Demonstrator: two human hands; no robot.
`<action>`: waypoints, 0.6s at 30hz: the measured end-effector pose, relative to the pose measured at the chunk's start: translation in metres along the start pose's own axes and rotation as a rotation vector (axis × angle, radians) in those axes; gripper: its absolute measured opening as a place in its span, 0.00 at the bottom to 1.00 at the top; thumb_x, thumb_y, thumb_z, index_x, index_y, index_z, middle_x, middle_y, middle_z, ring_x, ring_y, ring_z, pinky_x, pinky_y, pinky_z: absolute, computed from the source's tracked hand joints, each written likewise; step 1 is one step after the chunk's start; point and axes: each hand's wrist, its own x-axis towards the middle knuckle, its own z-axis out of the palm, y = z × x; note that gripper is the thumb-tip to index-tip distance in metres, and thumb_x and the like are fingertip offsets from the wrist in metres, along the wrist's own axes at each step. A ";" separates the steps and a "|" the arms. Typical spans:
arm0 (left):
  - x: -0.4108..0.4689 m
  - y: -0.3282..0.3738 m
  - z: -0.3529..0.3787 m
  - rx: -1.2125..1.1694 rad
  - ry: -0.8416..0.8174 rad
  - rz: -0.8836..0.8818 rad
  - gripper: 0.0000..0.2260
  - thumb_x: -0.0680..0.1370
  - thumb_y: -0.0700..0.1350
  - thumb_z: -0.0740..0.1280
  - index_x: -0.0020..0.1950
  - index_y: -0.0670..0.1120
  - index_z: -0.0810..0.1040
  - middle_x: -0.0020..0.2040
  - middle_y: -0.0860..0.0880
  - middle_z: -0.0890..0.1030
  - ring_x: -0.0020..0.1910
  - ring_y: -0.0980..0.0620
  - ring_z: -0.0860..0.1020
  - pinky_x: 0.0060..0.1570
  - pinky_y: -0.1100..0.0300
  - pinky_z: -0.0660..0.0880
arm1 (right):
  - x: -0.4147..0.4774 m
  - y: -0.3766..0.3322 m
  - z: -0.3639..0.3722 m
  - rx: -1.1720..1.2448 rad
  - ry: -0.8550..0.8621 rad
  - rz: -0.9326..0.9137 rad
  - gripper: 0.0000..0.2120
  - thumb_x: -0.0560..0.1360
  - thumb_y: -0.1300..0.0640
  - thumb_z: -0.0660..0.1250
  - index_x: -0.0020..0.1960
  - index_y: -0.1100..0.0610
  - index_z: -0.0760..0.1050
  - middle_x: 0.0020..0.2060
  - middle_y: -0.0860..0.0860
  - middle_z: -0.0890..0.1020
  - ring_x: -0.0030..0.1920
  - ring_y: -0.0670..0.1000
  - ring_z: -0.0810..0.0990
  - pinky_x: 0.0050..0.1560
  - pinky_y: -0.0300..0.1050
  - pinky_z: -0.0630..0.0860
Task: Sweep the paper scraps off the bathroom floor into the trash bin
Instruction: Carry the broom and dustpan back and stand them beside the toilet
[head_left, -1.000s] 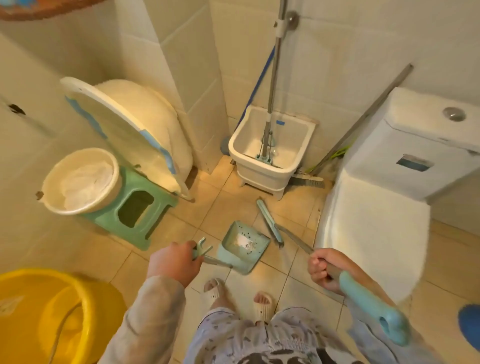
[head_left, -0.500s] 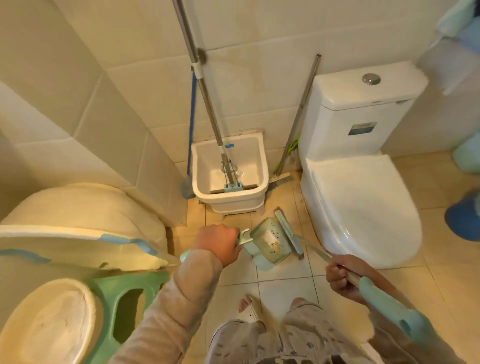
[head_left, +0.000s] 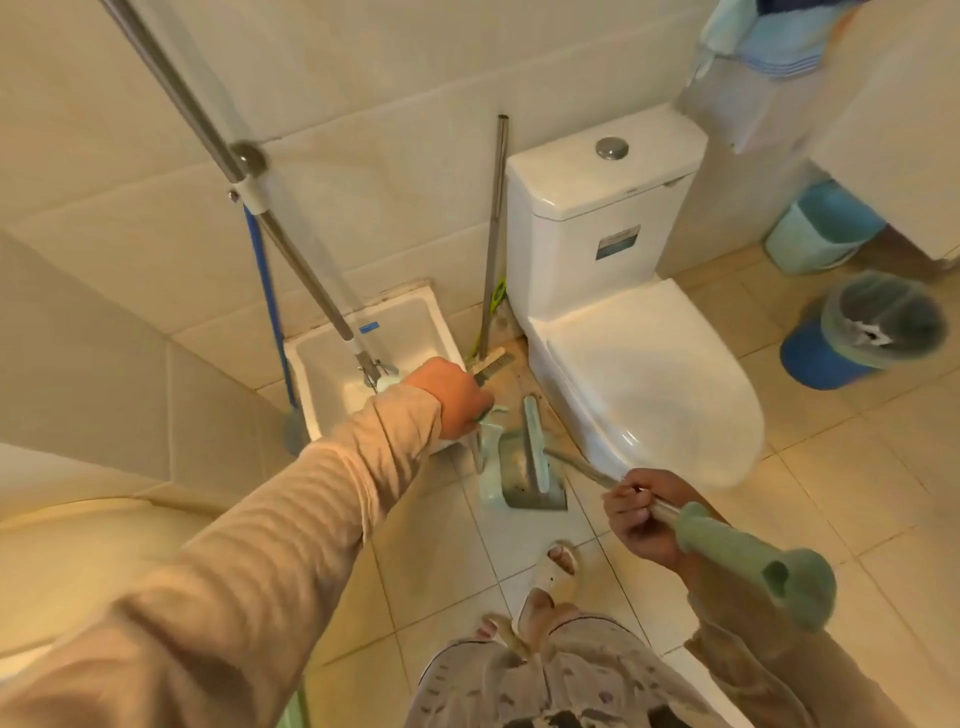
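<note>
My left hand (head_left: 454, 397) is closed around the handle of a pale green dustpan (head_left: 511, 480), which hangs tilted above the floor tiles in front of the toilet. My right hand (head_left: 641, 512) grips the metal shaft of a broom just below its green grip (head_left: 748, 558); the broom's green head (head_left: 535, 447) lies across the dustpan's pan. A blue trash bin (head_left: 826, 361) with a dark liner stands on the floor at the right, with a white scrap inside. No paper scraps show in the pan; blur hides detail.
A white toilet (head_left: 644, 364) stands right of the dustpan. A white mop bucket (head_left: 317, 384) with a mop pole (head_left: 291, 249) sits against the wall behind my left hand. A second brush (head_left: 491, 364) leans beside the toilet. A light green bin (head_left: 810, 239) stands far right.
The view has swung right, bringing the blue trash bin into sight. My left hand lifted the dustpan up and tilted it steeper; the broom head stays against the pan.
</note>
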 end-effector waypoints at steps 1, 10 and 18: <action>0.009 -0.008 -0.005 0.025 -0.001 0.014 0.14 0.78 0.53 0.59 0.60 0.48 0.73 0.53 0.43 0.81 0.52 0.41 0.80 0.49 0.53 0.74 | 0.004 -0.005 0.006 0.049 -0.009 -0.018 0.09 0.59 0.69 0.57 0.32 0.57 0.59 0.12 0.50 0.65 0.10 0.45 0.66 0.12 0.28 0.62; 0.068 -0.049 -0.046 0.171 -0.021 0.049 0.13 0.78 0.49 0.63 0.63 0.51 0.73 0.56 0.46 0.79 0.56 0.44 0.78 0.53 0.52 0.74 | 0.042 -0.058 0.050 0.296 -0.004 -0.070 0.19 0.79 0.61 0.49 0.29 0.57 0.59 0.12 0.52 0.68 0.11 0.49 0.69 0.15 0.29 0.68; 0.098 -0.091 -0.057 0.273 0.119 0.262 0.14 0.77 0.45 0.65 0.63 0.52 0.74 0.58 0.51 0.80 0.60 0.47 0.76 0.59 0.55 0.67 | 0.043 -0.092 0.093 0.158 -0.023 -0.052 0.12 0.68 0.64 0.58 0.26 0.58 0.67 0.16 0.50 0.72 0.15 0.47 0.74 0.17 0.31 0.72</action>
